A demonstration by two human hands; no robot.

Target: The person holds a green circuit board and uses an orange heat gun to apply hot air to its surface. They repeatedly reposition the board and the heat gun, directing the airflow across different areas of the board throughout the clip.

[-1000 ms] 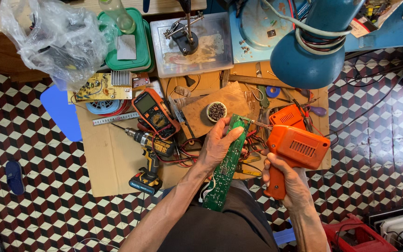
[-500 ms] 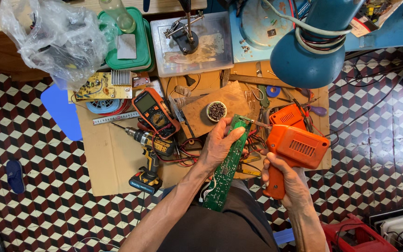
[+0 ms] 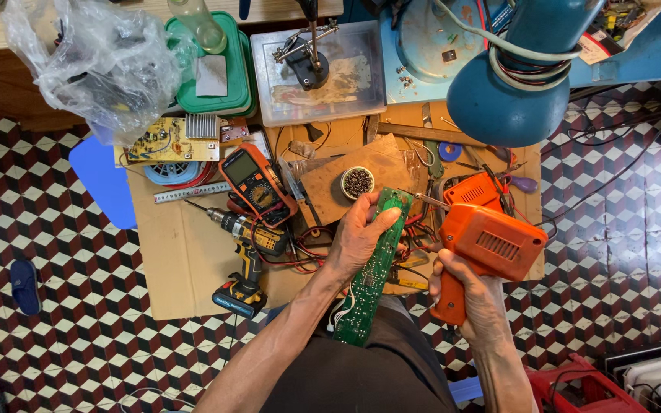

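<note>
Left hand: the left hand (image 3: pixel 357 237) at frame centre has its fingers closed around the upper end of a long green board (image 3: pixel 372 275), which runs tilted from centre down toward the lap.
Right hand: the right hand (image 3: pixel 472 294), lower right of centre, has its fingers gripping the handle of an orange soldering gun (image 3: pixel 487 245); the gun's thin tip points left and meets the board's top end.
Bench: a cardboard-covered bench (image 3: pixel 185 260) fills the middle of the frame over a checkered floor (image 3: pixel 47 336).
Left of the hands: a yellow cordless drill (image 3: pixel 246 252) lies just beside the left hand, with an orange multimeter (image 3: pixel 258 183) above it and a steel ruler (image 3: pixel 189 193) further left.
Above the hands: a small round tin (image 3: pixel 357 182) sits on a brown card just over the board's top end.
Upper left: a crumpled plastic bag (image 3: pixel 93 65), green lidded tubs (image 3: pixel 219 73) and a yellow circuit board (image 3: pixel 166 141).
Upper right: a blue lamp (image 3: pixel 518 84) hangs over the bench's edge.
</note>
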